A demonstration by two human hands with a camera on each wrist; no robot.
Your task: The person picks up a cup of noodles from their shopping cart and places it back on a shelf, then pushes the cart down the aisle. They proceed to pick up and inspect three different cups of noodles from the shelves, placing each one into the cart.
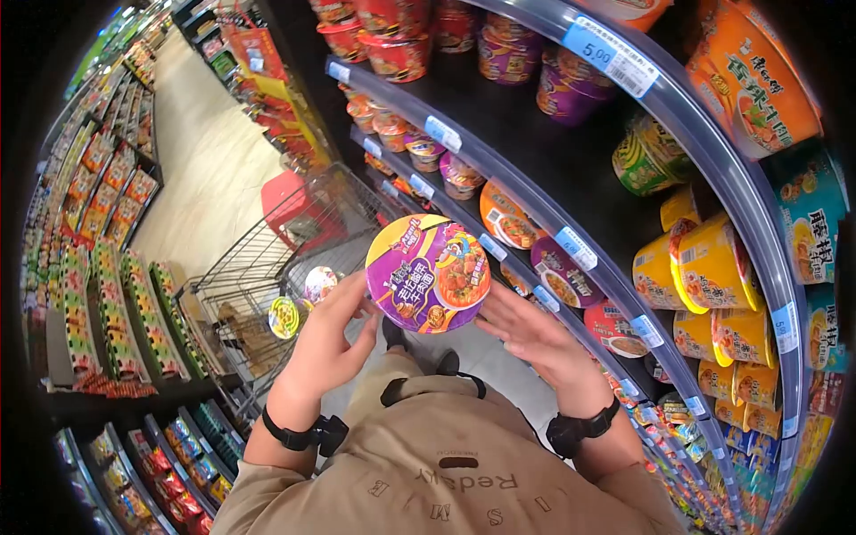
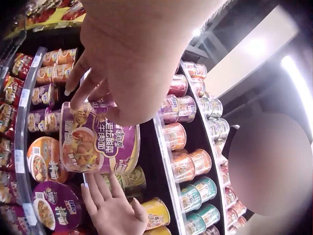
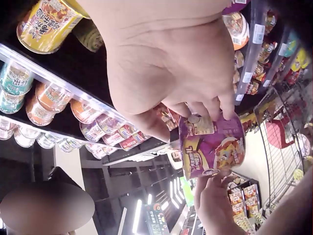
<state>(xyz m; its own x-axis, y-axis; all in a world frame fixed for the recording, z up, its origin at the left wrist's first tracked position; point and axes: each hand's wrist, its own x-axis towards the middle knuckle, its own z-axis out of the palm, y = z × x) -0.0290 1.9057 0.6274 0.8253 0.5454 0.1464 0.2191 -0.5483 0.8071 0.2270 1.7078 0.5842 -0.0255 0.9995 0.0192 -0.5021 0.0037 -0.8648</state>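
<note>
A purple instant noodle bowl [image 1: 428,275] with a yellow-edged lid is held between both hands in front of the body, its lid towards the head camera. My left hand [image 1: 332,334] holds it at one side, fingers bent against the wall and partly hidden behind it. On the opposite side, fairly straight fingers of my right hand [image 1: 539,343] touch the wall. The left wrist view shows the bowl's printed side [image 2: 100,139] under the left hand [image 2: 129,63], with the right palm [image 2: 117,213] opposite. In the right wrist view, the right fingertips overlap the bowl's edge [image 3: 212,147].
A wire shopping cart [image 1: 267,254] with a red seat flap stands ahead, holding a few noodle tubs [image 1: 283,317]. Shelves with price-tag rails [image 1: 571,245] curve along the right, stocked with noodle bowls [image 1: 695,267]. An aisle floor [image 1: 201,160] runs ahead, with packet displays [image 1: 102,178] on the left.
</note>
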